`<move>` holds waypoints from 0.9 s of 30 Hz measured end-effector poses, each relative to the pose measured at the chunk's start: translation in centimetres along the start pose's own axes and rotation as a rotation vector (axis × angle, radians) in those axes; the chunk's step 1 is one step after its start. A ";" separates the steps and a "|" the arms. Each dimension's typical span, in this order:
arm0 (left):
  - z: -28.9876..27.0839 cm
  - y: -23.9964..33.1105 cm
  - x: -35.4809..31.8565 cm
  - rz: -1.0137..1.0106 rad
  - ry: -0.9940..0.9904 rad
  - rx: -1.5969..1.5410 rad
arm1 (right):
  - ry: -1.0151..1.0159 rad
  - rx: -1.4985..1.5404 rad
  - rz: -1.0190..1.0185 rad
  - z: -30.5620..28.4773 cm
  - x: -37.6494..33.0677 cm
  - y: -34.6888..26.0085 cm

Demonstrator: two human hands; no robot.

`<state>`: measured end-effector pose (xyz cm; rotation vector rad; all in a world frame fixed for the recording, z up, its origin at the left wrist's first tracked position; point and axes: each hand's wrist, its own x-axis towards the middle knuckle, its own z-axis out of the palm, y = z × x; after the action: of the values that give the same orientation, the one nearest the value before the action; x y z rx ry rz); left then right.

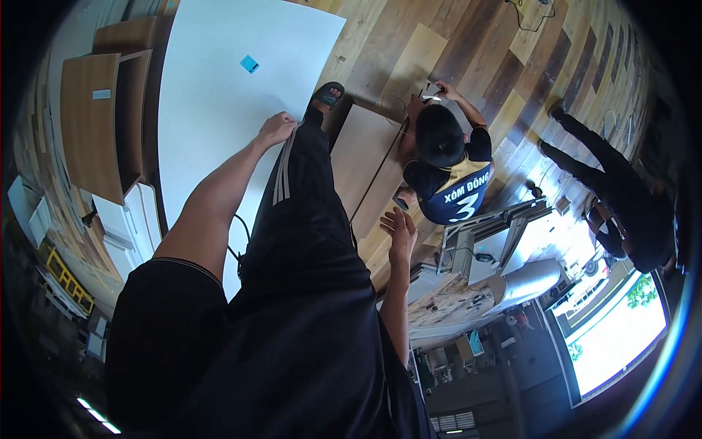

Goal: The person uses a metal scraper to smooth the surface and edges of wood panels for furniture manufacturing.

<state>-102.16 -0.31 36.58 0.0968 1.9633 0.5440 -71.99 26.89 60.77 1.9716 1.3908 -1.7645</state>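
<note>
My left hand [278,128] is closed beside my knee, at the edge of a large white panel [227,110]. Its fingertips meet the striped leg of my black trousers [307,172], and whatever they pinch is hidden. A small blue square [250,64] lies on the panel. Lower down on the other side, my right hand [400,233] hangs in the air with its fingers apart and nothing in it. It is nearest to a flat brown board or box [365,150] beside my leg and to a crouching person in a dark jersey [453,175].
The crouching person handles a small item on the wood-plank floor [468,47]. A brown open cabinet [91,124] stands at left. Another person in dark clothes [621,183] is at right. A metal-framed stand [497,234] and a large roll [530,282] are behind the crouching person.
</note>
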 end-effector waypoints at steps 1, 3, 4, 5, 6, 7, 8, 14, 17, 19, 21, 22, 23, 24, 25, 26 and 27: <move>0.1 -0.1 0.1 -0.019 0.000 -0.027 | -0.004 -0.010 0.028 0.1 0.2 0.1; 0.2 -0.2 0.4 -0.039 -0.004 -0.056 | 0.002 -0.031 0.060 0.1 0.3 0.4; 0.2 -0.5 0.5 -0.036 -0.005 -0.071 | 0.002 -0.048 0.087 0.0 0.3 0.8; 0.2 -0.6 0.6 -0.032 -0.005 -0.086 | 0.000 -0.043 0.104 -0.1 0.5 1.1; 0.4 -0.5 0.9 -0.032 -0.006 -0.087 | 0.001 -0.044 0.104 -0.4 0.6 1.3; 0.4 -0.4 0.9 0.000 0.011 -0.050 | 0.011 -0.043 0.128 -0.6 0.6 1.7; 0.6 -0.1 0.9 0.033 0.029 -0.014 | 0.020 -0.041 0.151 -0.9 0.6 2.0; 0.1 1.2 2.1 -0.002 -0.005 0.001 | 0.052 -0.005 0.160 -1.7 0.8 2.2; -0.1 2.5 2.5 -0.007 -0.016 0.022 | 0.062 0.007 0.116 -1.5 1.2 1.4; -0.1 3.3 2.4 0.012 -0.025 0.040 | 0.068 0.018 0.111 -1.3 1.4 0.9; -0.1 3.8 2.3 0.032 -0.031 0.060 | 0.071 0.032 0.106 -1.0 1.3 0.7; -0.1 3.9 2.4 0.023 -0.038 0.068 | 0.066 0.039 0.100 -0.8 1.3 0.6; -0.2 4.0 2.5 0.013 -0.044 0.076 | 0.060 0.046 0.094 -0.7 1.4 0.5; -0.3 4.1 2.7 0.020 -0.041 0.083 | 0.061 0.056 0.090 -0.5 1.5 0.4; -0.3 4.4 2.7 0.033 -0.052 0.084 | 0.069 0.064 0.093 -0.5 1.5 0.7; -0.3 4.6 2.8 0.046 -0.062 0.085 | 0.076 0.071 0.097 -0.6 1.5 1.0; -0.2 4.8 2.8 0.053 -0.065 0.092 | 0.082 0.081 0.096 -0.6 1.4 1.3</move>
<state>-104.43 4.78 36.29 0.2229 1.9270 0.4789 -70.80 27.32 59.21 2.1361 1.2437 -1.7426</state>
